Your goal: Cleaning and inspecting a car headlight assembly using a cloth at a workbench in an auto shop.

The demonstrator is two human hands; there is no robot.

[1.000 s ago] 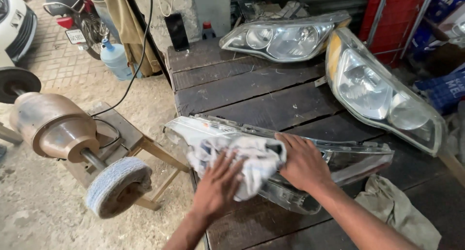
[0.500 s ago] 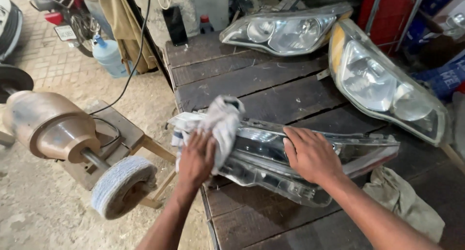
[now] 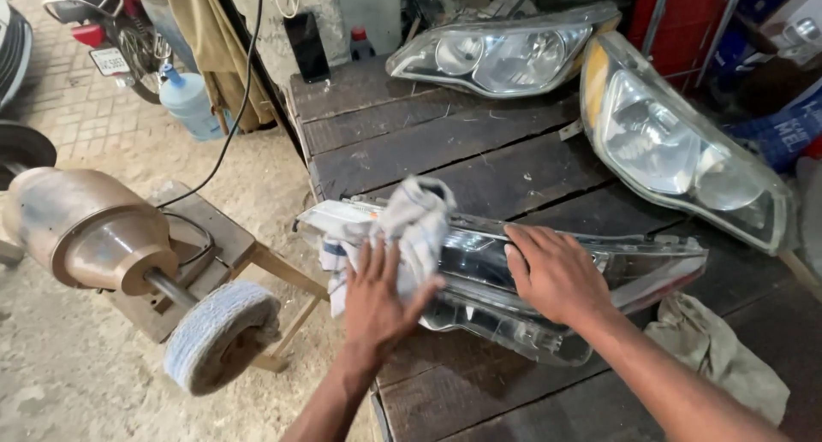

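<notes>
Dark, worn wooden planks make up the table [image 3: 479,142], and near its front edge lies a clear-lensed, dusty car headlamp [image 3: 531,279], lengthwise and slightly overhanging the corner. The left hand [image 3: 377,301] lies flat, fingers spread, pressing a crumpled white-grey cloth [image 3: 411,224] onto the lamp's left end; it pins the cloth under the palm rather than gripping it. The right hand [image 3: 556,275] rests open, palm down, on the middle of the lens, holding nothing and steadying the lamp. Judging from this, wiping goes best with firm, even pressure along the lens curve while the right hand keeps the lamp from sliding off the edge. Two more large clear headlamps [image 3: 505,57] [image 3: 676,151] lie at the back and right; a buffing motor with a fluffy wheel [image 3: 214,331] stands on the sandy floor to the left.
</notes>
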